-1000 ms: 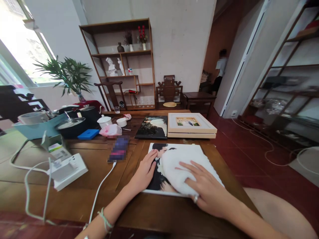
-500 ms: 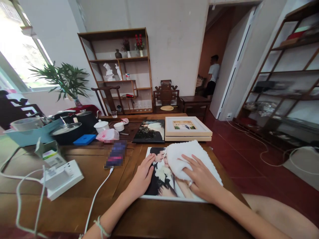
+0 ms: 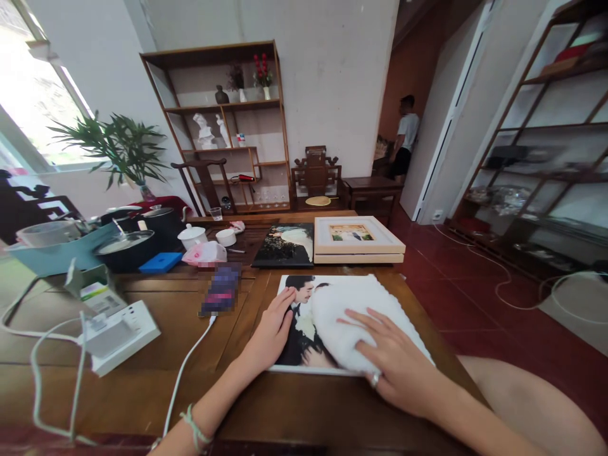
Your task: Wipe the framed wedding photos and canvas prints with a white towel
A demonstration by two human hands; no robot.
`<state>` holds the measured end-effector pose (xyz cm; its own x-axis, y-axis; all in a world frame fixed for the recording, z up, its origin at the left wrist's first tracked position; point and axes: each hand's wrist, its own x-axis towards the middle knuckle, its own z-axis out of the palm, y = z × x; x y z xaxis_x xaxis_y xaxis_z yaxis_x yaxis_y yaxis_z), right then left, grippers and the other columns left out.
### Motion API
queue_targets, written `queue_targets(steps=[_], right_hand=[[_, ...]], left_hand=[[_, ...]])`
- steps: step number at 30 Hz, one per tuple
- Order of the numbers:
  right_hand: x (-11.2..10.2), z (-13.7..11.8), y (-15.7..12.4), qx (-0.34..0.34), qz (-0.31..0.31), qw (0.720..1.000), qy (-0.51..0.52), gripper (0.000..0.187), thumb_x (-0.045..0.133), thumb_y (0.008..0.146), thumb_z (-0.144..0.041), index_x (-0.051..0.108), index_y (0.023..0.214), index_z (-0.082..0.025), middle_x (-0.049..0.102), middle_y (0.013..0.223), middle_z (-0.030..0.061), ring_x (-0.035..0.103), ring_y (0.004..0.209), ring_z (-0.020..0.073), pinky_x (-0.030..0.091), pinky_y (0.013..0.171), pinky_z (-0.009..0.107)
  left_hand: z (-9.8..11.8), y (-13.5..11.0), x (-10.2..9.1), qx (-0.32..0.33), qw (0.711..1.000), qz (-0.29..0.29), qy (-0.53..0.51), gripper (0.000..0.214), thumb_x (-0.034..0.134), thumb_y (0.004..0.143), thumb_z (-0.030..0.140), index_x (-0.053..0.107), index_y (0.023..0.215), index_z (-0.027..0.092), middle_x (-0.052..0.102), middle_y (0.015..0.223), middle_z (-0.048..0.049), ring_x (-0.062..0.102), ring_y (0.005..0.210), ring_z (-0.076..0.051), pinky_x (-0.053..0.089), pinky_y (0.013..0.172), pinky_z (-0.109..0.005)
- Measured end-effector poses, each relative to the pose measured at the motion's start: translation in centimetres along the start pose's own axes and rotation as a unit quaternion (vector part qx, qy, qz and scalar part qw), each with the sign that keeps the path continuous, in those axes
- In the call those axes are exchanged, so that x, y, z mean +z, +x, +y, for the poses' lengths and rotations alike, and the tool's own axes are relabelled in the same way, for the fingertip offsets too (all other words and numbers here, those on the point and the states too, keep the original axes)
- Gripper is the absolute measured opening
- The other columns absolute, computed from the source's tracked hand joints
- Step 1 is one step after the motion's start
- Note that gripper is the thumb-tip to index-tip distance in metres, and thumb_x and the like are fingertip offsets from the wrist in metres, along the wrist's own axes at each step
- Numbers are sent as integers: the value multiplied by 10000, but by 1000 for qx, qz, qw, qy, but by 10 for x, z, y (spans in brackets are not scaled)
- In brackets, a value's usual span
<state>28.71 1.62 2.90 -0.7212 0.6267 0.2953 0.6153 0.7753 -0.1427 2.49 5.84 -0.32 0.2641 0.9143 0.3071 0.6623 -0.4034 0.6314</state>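
A large wedding photo print (image 3: pixel 297 316) lies flat on the wooden table (image 3: pixel 199 329) in front of me. My left hand (image 3: pixel 270 329) rests flat on the print's left edge, fingers stretched out. My right hand (image 3: pixel 389 361) presses a white fluffy cloth (image 3: pixel 344 310) down onto the print, fingers spread over the cloth; a ring shows on one finger. The cloth covers the middle and right of the picture.
Behind the print lie a dark photo (image 3: pixel 285 244) and a stack of light wooden frames (image 3: pixel 356 239). A phone with white cable (image 3: pixel 221 288), a white power strip (image 3: pixel 121 332), pots (image 3: pixel 128 244) and a blue tray (image 3: pixel 52 250) fill the left. A person (image 3: pixel 403 142) stands in the far doorway.
My right hand slid the cloth back toward me and down the print, after pushing it to the far edge half a second ago. The left hand stayed on the print's left edge.
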Motion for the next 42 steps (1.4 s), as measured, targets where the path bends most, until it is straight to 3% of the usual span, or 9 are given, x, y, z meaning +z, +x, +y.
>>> queue_targets(steps=[4, 9, 15, 19, 21, 24, 32, 36, 42], right_hand=[[1, 41, 27, 67, 31, 997, -36, 331, 468, 710, -110, 624, 999, -153, 493, 1305, 178, 408, 1234, 280, 281, 1032, 498], [3, 68, 45, 87, 54, 994, -46, 387, 425, 758, -95, 578, 1107, -166, 539, 1265, 133, 416, 1230, 263, 313, 1018, 479], [1, 6, 1, 77, -12, 996, -47, 433, 438, 616, -52, 624, 991, -165, 464, 1349, 125, 289, 1309, 293, 265, 1046, 535], [-9, -34, -28, -16, -72, 997, -35, 385, 443, 536, -68, 649, 847, -163, 404, 1383, 135, 262, 1306, 361, 298, 999, 604], [-13, -36, -30, -38, -87, 995, -22, 427, 447, 538, -71, 650, 902, -165, 411, 1379, 132, 275, 1302, 357, 311, 992, 600], [-15, -19, -16, 7, -61, 998, -1, 512, 454, 577, -54, 614, 1048, -178, 408, 1391, 103, 268, 1319, 293, 250, 1049, 550], [4, 35, 64, 80, 0, 997, 15, 382, 450, 788, -128, 579, 1138, -204, 415, 1395, 81, 224, 1336, 273, 199, 1057, 520], [6, 19, 66, 62, -27, 998, 4, 442, 449, 739, -87, 575, 1148, -199, 410, 1402, 56, 170, 1349, 293, 126, 1066, 562], [20, -34, 19, -46, -37, 998, -9, 279, 527, 701, -118, 651, 944, -179, 321, 1446, 71, 137, 1339, 366, 144, 1046, 634]], left_hand=[[1, 0, 0, -1, 1000, -2, 2, 404, 329, 905, 214, 424, 1297, 193, 383, 1423, -90, 307, 1335, -195, 222, 1110, -453], [1, -1, 1, -9, 1000, 4, 3, 400, 326, 904, 221, 430, 1290, 202, 389, 1420, -85, 321, 1329, -194, 238, 1104, -452], [0, 0, 2, -2, 1000, 10, 6, 410, 322, 897, 216, 434, 1287, 154, 391, 1414, -111, 320, 1329, -196, 224, 1111, -445], [1, 0, 3, -13, 1000, 8, 8, 418, 319, 895, 220, 432, 1292, 155, 394, 1413, -107, 314, 1332, -207, 243, 1102, -462], [2, 0, 2, -17, 1000, 6, 8, 421, 313, 894, 221, 432, 1292, 149, 389, 1416, -108, 310, 1333, -207, 241, 1102, -463], [3, 0, 2, -20, 1000, 2, 9, 424, 309, 896, 227, 429, 1294, 143, 383, 1419, -111, 304, 1336, -208, 232, 1105, -470], [1, 0, 1, -5, 1000, -2, 7, 421, 302, 900, 215, 414, 1302, 159, 373, 1426, -104, 297, 1340, -189, 211, 1117, -457], [-1, 0, 2, -1, 1000, 7, 8, 424, 300, 900, 220, 420, 1297, 131, 384, 1416, -122, 310, 1334, -196, 215, 1117, -457], [-7, 0, 5, 12, 1000, 18, 5, 413, 286, 910, 218, 424, 1295, 157, 396, 1410, -116, 318, 1330, -190, 231, 1112, -454]])
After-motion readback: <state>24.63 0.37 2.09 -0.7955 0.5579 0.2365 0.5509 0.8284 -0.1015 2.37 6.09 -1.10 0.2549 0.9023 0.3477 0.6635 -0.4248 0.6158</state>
